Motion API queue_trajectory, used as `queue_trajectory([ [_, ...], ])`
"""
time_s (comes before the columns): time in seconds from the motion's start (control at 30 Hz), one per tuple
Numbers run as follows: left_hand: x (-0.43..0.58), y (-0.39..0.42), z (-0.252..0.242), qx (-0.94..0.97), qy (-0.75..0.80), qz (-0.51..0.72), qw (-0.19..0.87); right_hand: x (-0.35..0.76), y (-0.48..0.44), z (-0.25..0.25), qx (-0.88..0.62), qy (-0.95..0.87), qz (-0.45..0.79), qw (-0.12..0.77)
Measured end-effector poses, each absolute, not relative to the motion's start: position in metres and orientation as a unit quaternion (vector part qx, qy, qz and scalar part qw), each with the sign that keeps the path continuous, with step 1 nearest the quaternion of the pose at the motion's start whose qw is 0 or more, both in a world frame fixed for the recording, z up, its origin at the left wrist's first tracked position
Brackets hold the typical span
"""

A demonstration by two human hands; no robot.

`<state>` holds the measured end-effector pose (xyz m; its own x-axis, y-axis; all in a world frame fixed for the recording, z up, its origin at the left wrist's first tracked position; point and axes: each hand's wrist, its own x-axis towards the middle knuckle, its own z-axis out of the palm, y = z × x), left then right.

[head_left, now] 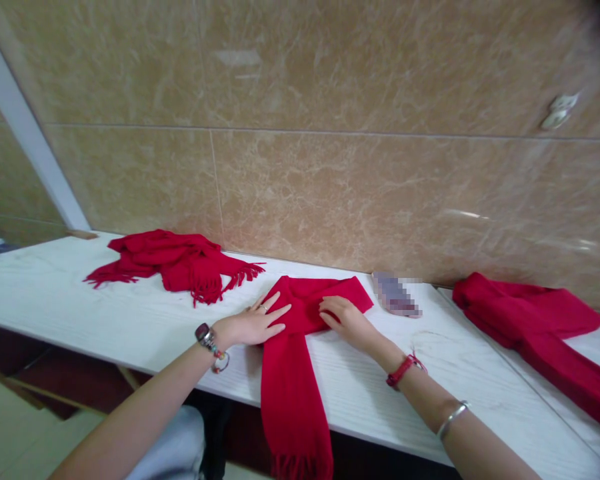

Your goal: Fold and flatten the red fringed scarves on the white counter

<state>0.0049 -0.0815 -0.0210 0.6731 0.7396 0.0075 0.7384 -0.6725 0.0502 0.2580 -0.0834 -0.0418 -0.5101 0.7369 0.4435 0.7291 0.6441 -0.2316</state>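
Observation:
A red scarf (295,387) lies partly folded on the white table, its fringed end hanging over the front edge. My left hand (253,323) rests on the left side of the folded part, fingers spread. On the right side of the fold lies my right hand (347,320), with its fingers bent and close together on the cloth; whether they pinch any fabric I cannot make out. A second red scarf (165,257), crumpled and fringed, sits to the left near the wall. Another red scarf (525,310) is folded over at the far right.
The white table (105,327) runs along a tan tiled wall (300,180). A phone-like flat object (393,293), partly blurred out, lies behind my right hand. A small brown piece (83,235) is at the table's far left. A seam crosses the tabletop at right.

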Motion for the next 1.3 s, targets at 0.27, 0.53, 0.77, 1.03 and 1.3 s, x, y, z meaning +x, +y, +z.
queue_trajectory([
  [0.27, 0.031, -0.09, -0.008, 0.918, 0.396, 0.026, 0.027, 0.255, -0.061, -0.052, -0.52, -0.837, -0.036, 0.164],
  [0.53, 0.028, -0.089, -0.003, 0.904, 0.413, -0.05, 0.099, 0.272, -0.063, -0.057, -0.533, -0.838, -0.063, 0.097],
  [0.77, 0.039, -0.079, 0.01, 0.906, 0.419, -0.021, 0.06, 0.279, -0.05, -0.051, -0.542, -0.818, -0.044, 0.185],
  [1.03, 0.073, -0.039, -0.001, 0.9, 0.435, 0.033, 0.012, 0.262, -0.016, -0.015, -0.491, -0.854, -0.031, 0.172],
  [1.3, 0.068, -0.038, -0.015, 0.868, 0.494, 0.018, -0.052, 0.26, -0.02, -0.037, -0.432, -0.886, -0.055, 0.16],
])
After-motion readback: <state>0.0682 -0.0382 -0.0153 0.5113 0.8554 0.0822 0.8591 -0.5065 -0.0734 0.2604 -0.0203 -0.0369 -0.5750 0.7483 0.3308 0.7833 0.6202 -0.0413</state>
